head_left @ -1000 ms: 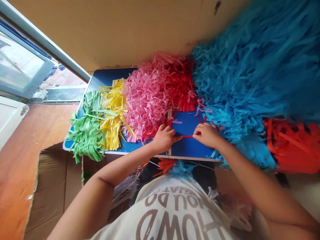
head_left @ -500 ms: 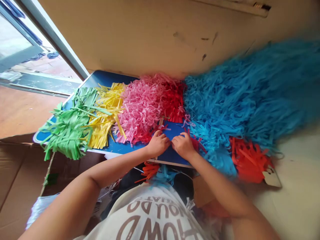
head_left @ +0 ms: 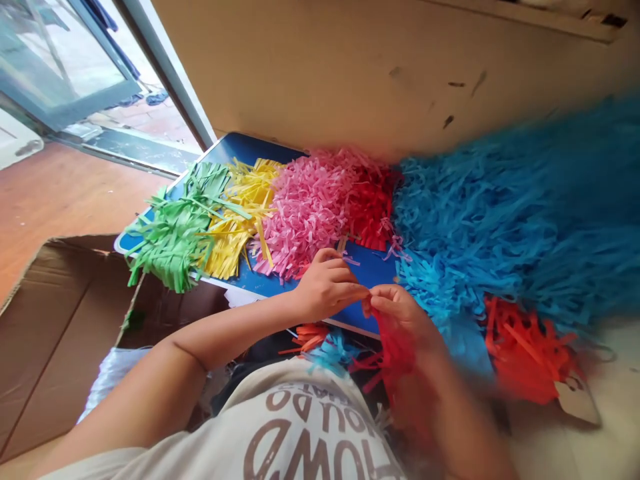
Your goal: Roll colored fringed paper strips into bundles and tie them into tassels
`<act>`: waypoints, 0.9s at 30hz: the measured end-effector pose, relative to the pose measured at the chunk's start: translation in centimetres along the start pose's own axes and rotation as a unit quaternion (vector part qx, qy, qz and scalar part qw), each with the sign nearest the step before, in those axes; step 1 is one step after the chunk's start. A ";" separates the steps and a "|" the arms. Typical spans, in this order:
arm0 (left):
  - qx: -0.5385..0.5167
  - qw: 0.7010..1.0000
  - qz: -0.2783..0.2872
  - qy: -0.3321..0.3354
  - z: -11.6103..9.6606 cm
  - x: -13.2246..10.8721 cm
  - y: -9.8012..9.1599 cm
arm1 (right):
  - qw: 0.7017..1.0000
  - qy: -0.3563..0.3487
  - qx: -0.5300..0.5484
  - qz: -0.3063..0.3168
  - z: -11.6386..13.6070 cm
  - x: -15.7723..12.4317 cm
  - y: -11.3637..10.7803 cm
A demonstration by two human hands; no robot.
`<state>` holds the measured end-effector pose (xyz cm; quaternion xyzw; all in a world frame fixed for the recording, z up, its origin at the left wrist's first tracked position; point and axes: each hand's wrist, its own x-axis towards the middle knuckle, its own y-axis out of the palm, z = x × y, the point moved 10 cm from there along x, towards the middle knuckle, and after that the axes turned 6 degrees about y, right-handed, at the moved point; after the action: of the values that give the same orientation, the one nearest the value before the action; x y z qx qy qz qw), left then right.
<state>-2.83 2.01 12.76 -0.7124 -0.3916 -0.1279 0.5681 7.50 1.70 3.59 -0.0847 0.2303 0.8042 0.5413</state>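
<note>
A red tissue-paper fringe (head_left: 393, 350) hangs from the pinched fingers of my right hand (head_left: 405, 310), blurred along its lower part. My left hand (head_left: 330, 283) is closed, its fingertips meeting those of my right hand at the fringe's top edge. Both hands are above the front edge of the blue table (head_left: 270, 283). Just beyond my left hand lies a pile of pink paper fringe (head_left: 305, 207), with red fringe (head_left: 370, 207) beside it. A large heap of blue fringe (head_left: 480, 227) is to the right of my right hand.
Yellow fringe (head_left: 245, 213) and green fringe (head_left: 175, 233) lie at the table's left end. Orange-red fringe (head_left: 525, 353) sits at the right. Below the table are a cardboard box (head_left: 55, 340) and small orange strips (head_left: 310, 333). A wall (head_left: 310, 73) stands behind.
The red fringe has come up off the table and now hangs over its front edge from my hands. My hands have moved together until their fingertips meet. The view has shifted.
</note>
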 end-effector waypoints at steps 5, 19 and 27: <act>-0.102 0.988 -0.093 -0.069 0.7 -0.8 -0.6 | 0.981 -0.006 0.149 -0.123 -2.5 -0.4 -1.2; -0.190 0.964 -0.131 -0.130 0.5 -1.6 1.1 | 0.929 -0.163 0.204 -0.263 -1.7 -1.5 -2.4; -0.233 0.951 -0.111 -0.168 1.9 -2.1 2.6 | 0.923 -0.250 0.091 -0.278 -0.2 -2.2 -2.6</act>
<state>-2.88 2.72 9.03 -0.7881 -0.5173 -0.1562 0.2949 10.75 0.61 3.50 0.1081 0.1273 0.5920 0.7885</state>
